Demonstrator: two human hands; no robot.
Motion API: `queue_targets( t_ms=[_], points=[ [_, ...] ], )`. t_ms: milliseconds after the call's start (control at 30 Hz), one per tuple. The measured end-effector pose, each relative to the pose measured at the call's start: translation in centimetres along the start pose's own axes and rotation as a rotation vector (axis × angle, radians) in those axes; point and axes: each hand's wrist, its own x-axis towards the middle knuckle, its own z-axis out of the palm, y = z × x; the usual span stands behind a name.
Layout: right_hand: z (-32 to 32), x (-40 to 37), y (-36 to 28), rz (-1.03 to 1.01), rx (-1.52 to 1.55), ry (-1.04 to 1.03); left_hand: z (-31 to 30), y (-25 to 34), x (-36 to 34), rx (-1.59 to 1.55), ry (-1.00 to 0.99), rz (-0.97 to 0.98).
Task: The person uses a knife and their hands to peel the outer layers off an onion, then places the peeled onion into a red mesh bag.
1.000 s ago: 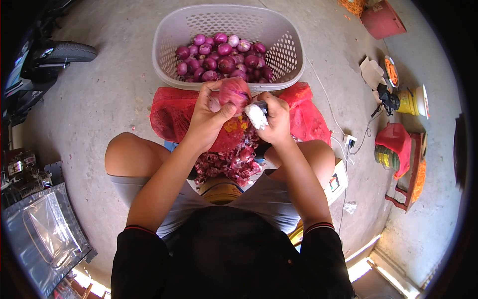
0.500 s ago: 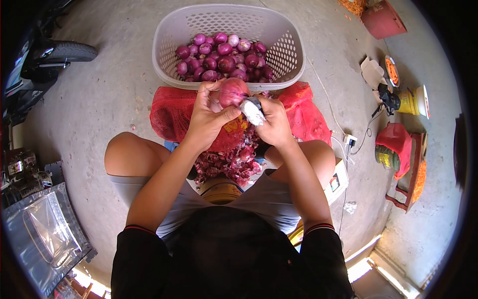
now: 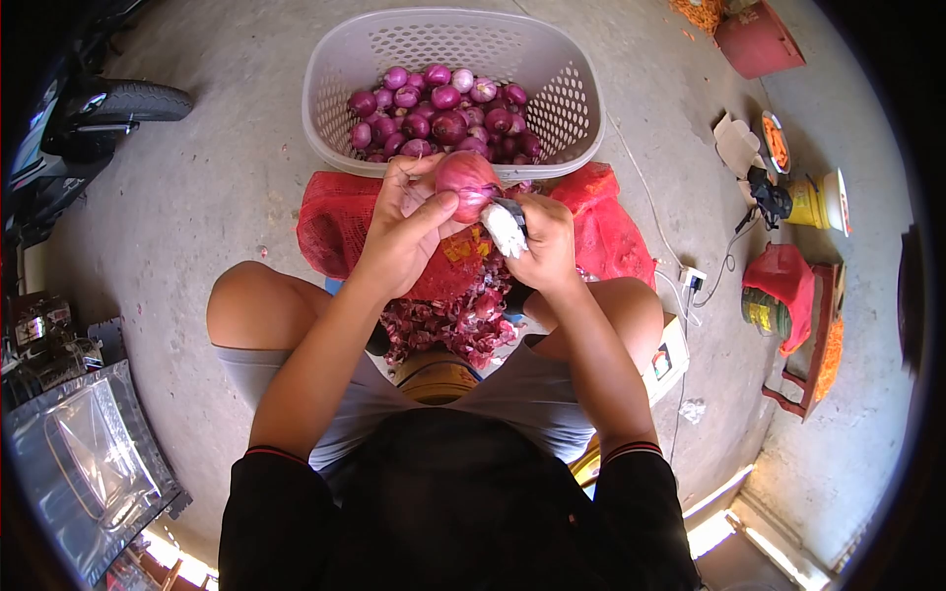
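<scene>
Gripping a red onion with fingers clamped around it, the left hand holds it just in front of the basket of peeled onions. The right hand has its fingers closed on a white-wrapped knife touching the onion's side, above a red mesh sack and a heap of peels.

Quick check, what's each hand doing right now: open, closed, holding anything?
Left hand: closed around a red onion.
Right hand: closed on a white-wrapped tool, probably a small knife, whose tip is at the onion.
</scene>
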Motion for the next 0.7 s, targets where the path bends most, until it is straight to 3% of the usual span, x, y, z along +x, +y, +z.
queue_targets(
  t_ms=[200, 367, 700],
  points=[
    [-1.4, 0.7, -0.2, -0.138, -0.276, -0.071, 0.3, 0.0, -0.2, 0.034, -0.008, -0.035],
    [-1.8, 1.0, -0.4, -0.243, -0.283, -0.091, 0.5, 0.2, -0.2, -0.053, 0.004, -0.174],
    [-2.3, 1.4, -0.9, -0.36, -0.328, -0.146, 0.9, 0.3, -0.5, -0.141, 0.036, -0.24]
  ],
)
